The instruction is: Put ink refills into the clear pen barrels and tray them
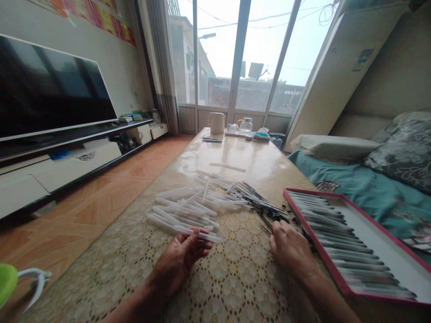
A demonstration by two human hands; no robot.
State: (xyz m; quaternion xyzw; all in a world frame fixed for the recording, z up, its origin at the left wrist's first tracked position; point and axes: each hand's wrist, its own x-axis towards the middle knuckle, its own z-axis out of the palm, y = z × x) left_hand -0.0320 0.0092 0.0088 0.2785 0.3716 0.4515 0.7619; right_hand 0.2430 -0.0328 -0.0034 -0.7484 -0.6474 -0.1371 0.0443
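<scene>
My left hand [183, 253] is closed, with a white translucent pen barrel [210, 237] between thumb and fingers. Just beyond it lies a loose pile of similar pen barrels [185, 206]. My right hand [289, 242] reaches down by a cluster of small black pieces [271, 211], fingers bent together; what they pinch, if anything, is hidden. Thin pen refills [247, 192] with dark and pale parts lie fanned out beyond that hand. To its right, a shallow red-rimmed box [341, 287] holds a row of pens [353, 251] with dark ends.
A patterned cover [222, 278] lies over the long table. At its far end stand a beige jug [216, 123], a glass pitcher [246, 126] and a tissue pack [261, 134]. A green and white object [7, 280] is at lower left, a sofa [363, 188] on the right.
</scene>
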